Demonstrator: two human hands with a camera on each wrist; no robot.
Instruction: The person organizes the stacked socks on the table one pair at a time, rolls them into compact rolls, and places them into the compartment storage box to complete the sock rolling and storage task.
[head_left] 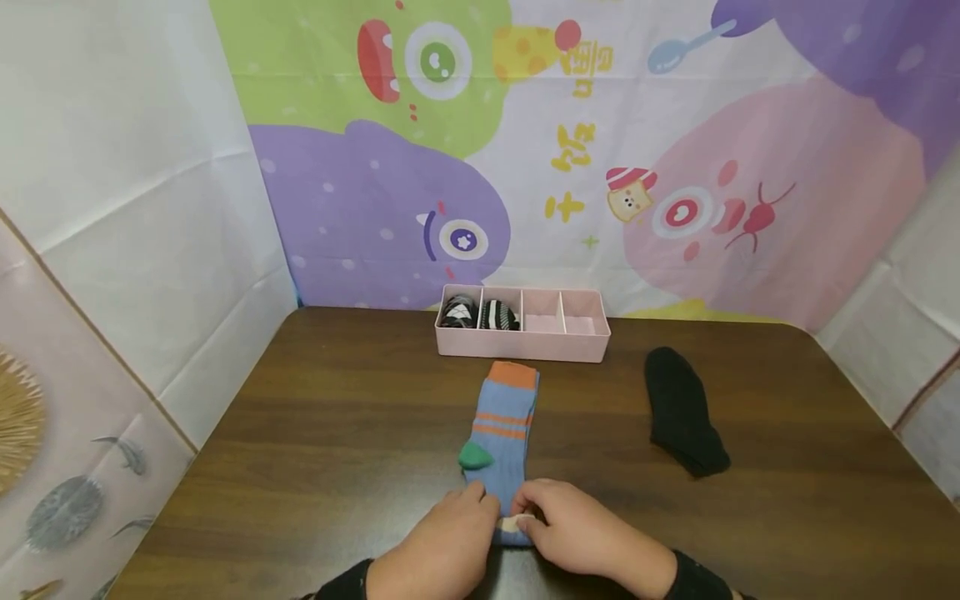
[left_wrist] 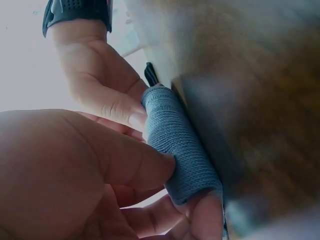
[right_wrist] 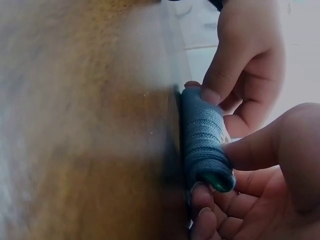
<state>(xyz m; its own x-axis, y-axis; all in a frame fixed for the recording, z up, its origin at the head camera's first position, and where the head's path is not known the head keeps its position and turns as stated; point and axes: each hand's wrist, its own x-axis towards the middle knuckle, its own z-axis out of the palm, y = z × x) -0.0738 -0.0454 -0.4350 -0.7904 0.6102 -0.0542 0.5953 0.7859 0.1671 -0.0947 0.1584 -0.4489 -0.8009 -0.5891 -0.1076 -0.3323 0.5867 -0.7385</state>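
- Down to lower centre of the head view, straight to a blue sock (head_left: 502, 458), stretched out on the brown table (head_left: 337, 400), with its near end turned up into a small roll.
- Flashing orange at the cuff, farther down two orange stripes, then a green heel poking out to the left.
- Gripping the roll from the left: the left hand (head_left: 446, 542), closed snugly, with thumb on top and fingers underneath.
- Pinching it from the right, by a pale patch: the right hand (head_left: 577, 529), also closed, between thumb and fingers.
- Over to the right wrist view, with a peek of green inside the roll's end, low and right of centre.
- Just beyond the cuff, near frame centre: a pink box (head_left: 521, 344), split into four compartments.
- Tucked into its two left compartments: a black-and-white bundle (head_left: 459, 312), then a striped bundle (head_left: 498, 317).
- Out at centre right, well apart from the hands, lying aslant: a black sock (head_left: 684, 408).
- Across the top, bright with cartoon monsters: a backdrop (head_left: 525, 125).
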